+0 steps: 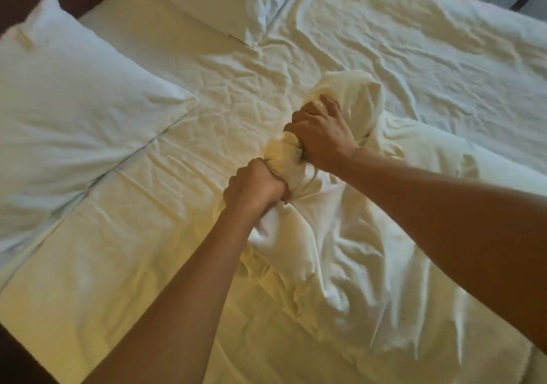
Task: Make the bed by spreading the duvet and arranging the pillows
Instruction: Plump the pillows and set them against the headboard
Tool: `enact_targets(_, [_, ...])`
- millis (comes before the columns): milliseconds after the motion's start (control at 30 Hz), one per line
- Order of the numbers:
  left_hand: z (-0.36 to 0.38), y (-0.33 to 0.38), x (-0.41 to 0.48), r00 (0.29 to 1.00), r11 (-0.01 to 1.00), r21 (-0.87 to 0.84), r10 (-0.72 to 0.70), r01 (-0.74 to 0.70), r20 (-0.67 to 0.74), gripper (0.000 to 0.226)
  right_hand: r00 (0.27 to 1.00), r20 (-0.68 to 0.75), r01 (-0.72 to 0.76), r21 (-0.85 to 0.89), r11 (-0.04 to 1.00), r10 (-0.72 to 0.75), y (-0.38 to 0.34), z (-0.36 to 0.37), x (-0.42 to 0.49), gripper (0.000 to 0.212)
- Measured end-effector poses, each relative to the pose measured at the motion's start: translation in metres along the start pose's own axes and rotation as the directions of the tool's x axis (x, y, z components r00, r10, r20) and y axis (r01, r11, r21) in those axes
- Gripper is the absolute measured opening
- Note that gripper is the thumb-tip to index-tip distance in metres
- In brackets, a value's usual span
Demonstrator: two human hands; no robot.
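Pillows sit to the left at the head of the bed: the near pillow (74, 87) lies flat on the creased sheet (183, 206) and the far pillow (219, 1) lies just beyond it. At the middle, the left hand (254, 185) and the right hand (319, 135), side by side, each clench a fistful of the bunched duvet (331, 250), which trails off rumpled to the right.

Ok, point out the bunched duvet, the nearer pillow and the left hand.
bunched duvet (325, 235): head view, crumpled folds at its middle.
nearer pillow (74, 93): head view, middle of its top face.
left hand (254, 185): head view, back of the hand.
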State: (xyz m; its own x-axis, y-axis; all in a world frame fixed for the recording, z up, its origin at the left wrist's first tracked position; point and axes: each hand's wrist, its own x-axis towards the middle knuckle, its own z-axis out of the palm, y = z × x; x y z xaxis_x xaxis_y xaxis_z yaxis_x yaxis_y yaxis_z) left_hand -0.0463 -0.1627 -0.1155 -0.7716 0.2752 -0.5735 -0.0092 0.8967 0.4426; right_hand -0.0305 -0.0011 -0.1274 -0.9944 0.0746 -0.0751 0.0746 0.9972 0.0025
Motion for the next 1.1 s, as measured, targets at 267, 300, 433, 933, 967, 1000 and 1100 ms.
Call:
enact_targets(267, [0.004,0.126,-0.109,0.909,0.952,0.042,0.277,-0.304,0.31,0.058,0.962,-0.246,-0.068,0.211,0.975,0.12,0.091,-0.07,-0.127,0.031])
enact_targets(300, [0.014,0.141,-0.125,0.904,0.943,0.036,0.305,-0.33,0.301,0.055,0.944,-0.29,-0.105,0.194,0.975,0.159,0.102,-0.077,-0.15,0.029])
enact_targets(433, [0.051,0.181,-0.178,0.864,0.899,0.032,0.409,-0.436,0.292,0.039,0.888,-0.375,-0.21,0.185,0.96,0.267,0.13,-0.098,-0.228,0.025])
enact_targets(933, [0.23,0.292,-0.369,0.628,0.679,-0.055,0.704,-0.732,0.332,0.049,0.684,-0.401,-0.279,0.627,0.727,0.609,0.242,-0.103,-0.511,0.029])
enact_targets(967, [0.245,0.298,-0.38,0.607,0.661,-0.05,0.713,-0.748,0.351,0.052,0.67,-0.401,-0.278,0.645,0.712,0.624,0.249,-0.097,-0.528,0.028])
enact_targets(1000, [0.26,0.304,-0.39,0.587,0.642,-0.036,0.72,-0.766,0.371,0.051,0.658,-0.394,-0.275,0.667,0.692,0.641,0.255,-0.091,-0.546,0.028])
enact_targets(1100, [0.305,0.318,-0.424,0.554,0.613,0.008,0.708,-0.79,0.437,0.051,0.63,-0.385,-0.282,0.696,0.66,0.674,0.271,-0.073,-0.6,0.026])
